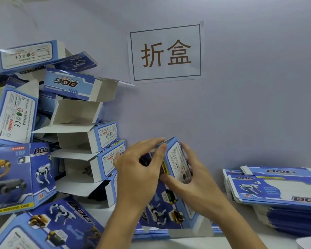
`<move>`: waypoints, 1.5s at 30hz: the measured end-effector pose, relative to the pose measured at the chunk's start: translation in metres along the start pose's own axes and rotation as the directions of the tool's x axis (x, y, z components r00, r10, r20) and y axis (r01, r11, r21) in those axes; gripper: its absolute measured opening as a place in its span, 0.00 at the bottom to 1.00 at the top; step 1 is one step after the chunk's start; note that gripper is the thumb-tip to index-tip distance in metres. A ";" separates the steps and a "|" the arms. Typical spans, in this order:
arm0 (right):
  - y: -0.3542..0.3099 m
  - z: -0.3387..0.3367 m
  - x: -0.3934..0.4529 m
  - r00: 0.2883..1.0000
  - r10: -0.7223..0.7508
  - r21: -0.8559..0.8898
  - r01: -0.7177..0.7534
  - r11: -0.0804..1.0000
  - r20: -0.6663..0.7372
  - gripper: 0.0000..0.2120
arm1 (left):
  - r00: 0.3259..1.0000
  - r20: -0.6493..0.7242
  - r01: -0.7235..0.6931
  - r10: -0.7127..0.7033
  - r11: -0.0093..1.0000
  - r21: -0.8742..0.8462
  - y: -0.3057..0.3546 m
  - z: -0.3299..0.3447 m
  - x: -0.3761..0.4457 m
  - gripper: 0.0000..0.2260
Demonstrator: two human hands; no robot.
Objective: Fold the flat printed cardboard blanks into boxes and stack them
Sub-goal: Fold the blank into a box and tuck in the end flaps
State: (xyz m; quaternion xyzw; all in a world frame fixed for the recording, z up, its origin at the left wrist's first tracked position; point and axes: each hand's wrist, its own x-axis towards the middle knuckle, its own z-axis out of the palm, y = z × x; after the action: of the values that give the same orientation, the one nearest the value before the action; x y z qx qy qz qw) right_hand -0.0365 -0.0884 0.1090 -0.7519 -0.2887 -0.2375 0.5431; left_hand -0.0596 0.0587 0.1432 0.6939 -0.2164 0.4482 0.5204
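Two hands: our left hand point(140, 169) and right hand point(192, 178) pinch a half-formed box point(176, 159), mid-fold; next, tuck flaps, then stack left onto the box pile point(75, 123).

Even, soft, cool light filled the scene with only faint shadows on the wall point(241, 105) behind the boxes point(75, 123), white glare washed out the top blank point(285, 187) at right, the hands point(138, 177) showed motion blur, and wide-angle distortion bent the edges
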 end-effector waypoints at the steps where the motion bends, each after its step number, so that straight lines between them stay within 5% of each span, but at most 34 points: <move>1: 0.001 0.001 0.001 0.999 -0.033 -0.021 0.033 0.999 -0.013 0.34 | 0.999 0.001 0.033 -0.033 0.998 -0.045 0.000 0.001 0.000 0.10; 5: 0.003 0.000 0.001 0.996 -0.074 -0.093 0.069 0.993 -0.053 0.33 | 0.985 0.019 0.173 -0.172 0.975 -0.139 -0.005 0.000 0.003 0.03; 11: 0.004 -0.010 -0.002 0.996 -0.080 -0.261 0.066 0.963 -0.043 0.40 | 0.962 0.034 0.272 -0.270 0.949 -0.162 -0.018 -0.017 0.012 0.10; 15: 0.003 -0.011 -0.002 0.995 -0.062 -0.224 0.042 0.974 -0.083 0.41 | 0.954 0.156 0.283 -0.254 0.937 -0.203 -0.017 -0.015 0.009 0.03; 27: 0.005 -0.027 -0.001 1.000 0.026 -0.043 -0.027 0.999 -0.013 0.33 | 0.949 0.262 0.244 -0.175 0.934 -0.262 -0.018 -0.009 0.001 0.17; 29: 0.007 -0.032 -0.003 0.996 0.080 -0.014 -0.079 0.997 0.036 0.36 | 0.965 0.219 0.181 -0.147 0.972 -0.148 -0.021 -0.014 0.002 0.19; 32: 0.007 -0.037 -0.003 0.992 0.113 0.040 -0.115 0.992 0.061 0.37 | 0.992 -0.037 0.121 -0.120 0.991 0.049 -0.027 -0.017 0.006 0.19; 34: 0.006 -0.040 -0.002 0.991 0.125 0.150 -0.130 0.980 0.042 0.34 | 0.973 -0.130 0.193 -0.189 0.981 0.020 -0.026 -0.017 0.007 0.23; 37: 0.006 -0.038 0.000 0.990 0.137 0.296 -0.141 0.945 0.032 0.32 | 0.879 0.099 0.472 -0.466 0.825 -0.311 -0.025 -0.012 0.008 0.31; 40: 0.010 -0.031 0.003 0.987 0.149 0.364 -0.163 0.917 0.066 0.31 | 0.754 0.334 0.652 -0.566 0.584 -0.484 -0.027 -0.010 0.005 0.42; 45: 0.012 -0.028 0.009 0.983 0.178 0.422 -0.177 0.889 0.039 0.32 | 0.848 0.305 0.529 -0.434 0.726 -0.439 -0.029 -0.007 0.005 0.35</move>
State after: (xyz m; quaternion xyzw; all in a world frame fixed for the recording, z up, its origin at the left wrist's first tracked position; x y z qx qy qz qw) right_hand -0.0227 -0.1165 0.1152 -0.6391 -0.2633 -0.1189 0.7128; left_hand -0.0381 0.0767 0.1323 0.6016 -0.1844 0.1590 0.7608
